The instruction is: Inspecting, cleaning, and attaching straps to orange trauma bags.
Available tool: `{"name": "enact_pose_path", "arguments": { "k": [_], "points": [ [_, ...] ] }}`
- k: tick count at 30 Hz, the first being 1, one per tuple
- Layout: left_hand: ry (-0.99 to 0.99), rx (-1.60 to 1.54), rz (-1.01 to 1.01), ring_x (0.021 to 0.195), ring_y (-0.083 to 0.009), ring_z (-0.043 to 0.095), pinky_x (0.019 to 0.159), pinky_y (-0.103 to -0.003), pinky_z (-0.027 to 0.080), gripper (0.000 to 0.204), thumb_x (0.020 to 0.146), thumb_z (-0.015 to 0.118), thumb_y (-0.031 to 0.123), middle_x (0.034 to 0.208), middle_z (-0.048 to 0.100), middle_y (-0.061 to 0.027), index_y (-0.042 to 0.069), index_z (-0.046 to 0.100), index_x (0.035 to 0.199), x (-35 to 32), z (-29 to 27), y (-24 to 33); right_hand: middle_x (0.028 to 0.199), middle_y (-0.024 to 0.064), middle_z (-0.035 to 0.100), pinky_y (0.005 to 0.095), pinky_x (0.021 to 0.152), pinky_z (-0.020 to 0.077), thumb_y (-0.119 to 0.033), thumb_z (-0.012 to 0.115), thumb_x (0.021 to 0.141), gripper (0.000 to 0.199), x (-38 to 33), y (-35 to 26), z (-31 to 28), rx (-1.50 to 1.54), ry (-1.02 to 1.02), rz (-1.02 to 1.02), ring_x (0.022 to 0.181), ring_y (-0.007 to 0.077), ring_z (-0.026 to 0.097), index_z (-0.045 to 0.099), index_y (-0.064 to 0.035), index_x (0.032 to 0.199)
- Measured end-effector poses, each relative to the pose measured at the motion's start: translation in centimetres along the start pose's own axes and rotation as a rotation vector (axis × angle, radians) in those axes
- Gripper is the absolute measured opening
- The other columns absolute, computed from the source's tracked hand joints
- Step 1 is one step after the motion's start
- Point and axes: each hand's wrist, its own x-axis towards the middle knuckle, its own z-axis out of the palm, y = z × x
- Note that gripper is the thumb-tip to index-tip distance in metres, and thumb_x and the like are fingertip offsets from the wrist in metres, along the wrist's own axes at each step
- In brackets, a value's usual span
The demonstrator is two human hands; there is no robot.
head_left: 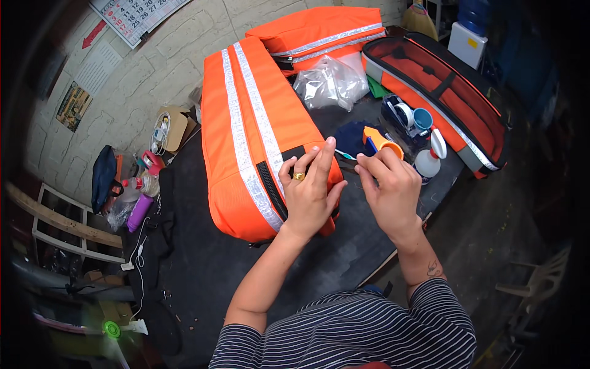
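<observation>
An orange bag (221, 135) with two silvery reflective strips and a black zipper (270, 184) stands in front of me on the dark table. My left hand (310, 197), a gold ring on one finger, is over the bag's near right end. Its fingers are stretched out and hold nothing that I can see. Just to the right, my right hand (391, 190) is raised above the table with thumb and fingertips pinched together. Whatever may be between them is too small to make out. Behind its fingertips sits an orange-yellow cup-like container (384, 143).
A spray bottle (428, 161), a blue cup (422, 118) and a clear plastic bag (332, 83) stand beyond my right hand. Farther back are another orange bag (326, 31) and an open-topped red-and-black one (436, 86). A purple bottle (140, 212) lies left, near a fan (112, 329).
</observation>
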Motion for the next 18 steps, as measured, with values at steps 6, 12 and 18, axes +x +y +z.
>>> {"name": "enact_pose_path", "arguments": {
  "k": [6, 12, 18],
  "points": [
    [-0.007, -0.004, 0.004, 0.112, -0.0201, 0.051, 0.099, -0.038, 0.024, 0.089, 0.066, 0.079, 0.019, 0.118, 0.061, -0.0051, 0.01, 0.035, 0.142, 0.0, 0.1, 0.3, 0.072, 0.0054, 0.052, 0.0357, 0.058, 0.0433, -0.011, 0.068, 0.077, 0.011, -0.3, -0.1, -0.4, -0.02, -0.014, -0.027, 0.065, 0.0239, 0.057, 0.066, -0.0059, 0.087],
    [-0.022, 0.022, 0.002, 0.113, -0.0206, 0.051, 0.099, -0.039, 0.024, 0.091, 0.064, 0.079, 0.018, 0.124, 0.058, -0.0048, 0.009, 0.034, 0.142, -0.1, 0.3, 0.1, 0.073, 0.0056, 0.052, 0.0353, 0.056, 0.0419, -0.01, 0.067, 0.079, 0.008, -0.9, 0.4, -1.0, 0.012, -0.051, -0.056, 0.063, 0.0237, 0.056, 0.066, -0.0066, 0.086],
    [-0.012, -0.331, -0.046, 0.128, -0.031, 0.042, 0.107, -0.042, 0.027, 0.085, 0.066, 0.081, 0.02, 0.14, 0.043, -0.0154, 0.006, 0.039, 0.138, -1.0, -3.1, -0.4, 0.104, 0.019, 0.057, 0.0416, 0.069, 0.0482, -0.017, 0.056, 0.09, 0.025, -2.7, 4.2, 2.9, 0.096, -0.101, 0.321, 0.087, 0.0368, 0.06, 0.05, -0.0029, 0.11]
  ]
}}
